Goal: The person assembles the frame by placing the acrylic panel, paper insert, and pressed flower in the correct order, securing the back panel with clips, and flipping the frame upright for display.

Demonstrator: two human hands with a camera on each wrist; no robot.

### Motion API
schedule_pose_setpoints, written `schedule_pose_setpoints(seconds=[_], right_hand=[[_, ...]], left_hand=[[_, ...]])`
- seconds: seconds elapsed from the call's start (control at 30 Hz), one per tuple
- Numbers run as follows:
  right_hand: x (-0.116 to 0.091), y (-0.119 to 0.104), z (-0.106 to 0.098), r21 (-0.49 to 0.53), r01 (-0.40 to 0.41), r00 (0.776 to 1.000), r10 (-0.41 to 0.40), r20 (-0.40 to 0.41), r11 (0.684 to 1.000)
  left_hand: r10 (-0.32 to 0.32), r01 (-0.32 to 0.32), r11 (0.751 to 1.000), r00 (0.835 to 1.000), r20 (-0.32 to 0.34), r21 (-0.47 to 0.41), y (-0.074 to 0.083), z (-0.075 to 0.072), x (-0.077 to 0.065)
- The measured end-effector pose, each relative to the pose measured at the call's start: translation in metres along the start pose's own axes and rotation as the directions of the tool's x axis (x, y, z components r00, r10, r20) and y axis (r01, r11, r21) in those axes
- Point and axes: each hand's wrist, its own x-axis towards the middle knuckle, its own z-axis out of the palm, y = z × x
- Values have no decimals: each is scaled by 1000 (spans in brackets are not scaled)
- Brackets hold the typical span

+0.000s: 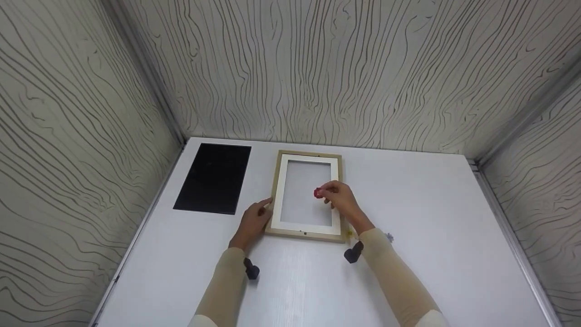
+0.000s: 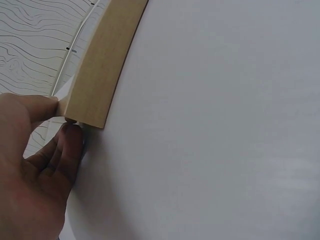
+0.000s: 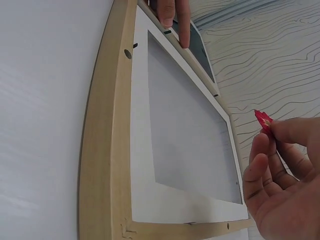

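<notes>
A wooden picture frame [image 1: 309, 235] with a white mat [image 1: 279, 193] lies on the white table, its pale window showing. My left hand [image 1: 254, 222] grips the frame's left edge, thumb and fingers on either side of the wood [image 2: 102, 70] in the left wrist view. Over the window, my right hand [image 1: 342, 200] pinches a small red flower [image 1: 318, 193] between thumb and fingertips. The right wrist view shows the flower [image 3: 263, 120] thin and pointed, with a pale yellowish patch.
A black rectangular panel [image 1: 213, 178] lies flat left of the frame. Beside my right wrist are a small yellow piece [image 1: 349, 234] and a greyish-purple flower-like piece [image 1: 389, 237], partly hidden by the arm. Wood-grain patterned walls [image 1: 299, 72] enclose the table.
</notes>
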Motion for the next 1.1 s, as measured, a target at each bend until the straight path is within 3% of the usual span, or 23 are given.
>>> schedule_pose_setpoints(seconds=[0.5,0.7,1.1], right_hand=[[12,-4,26,20,-7,1000,7,3,1000],[14,-2,32,19,7,1000,-7,-5,1000],[18,6,37,7,-45,999,45,4,999]], left_hand=[[14,-14,1000,1000,-6,9,-3,0,2],[-2,2,1000,1000,3,1,-2,1,0],[0,0,1000,1000,3,11,-1,1,-1]])
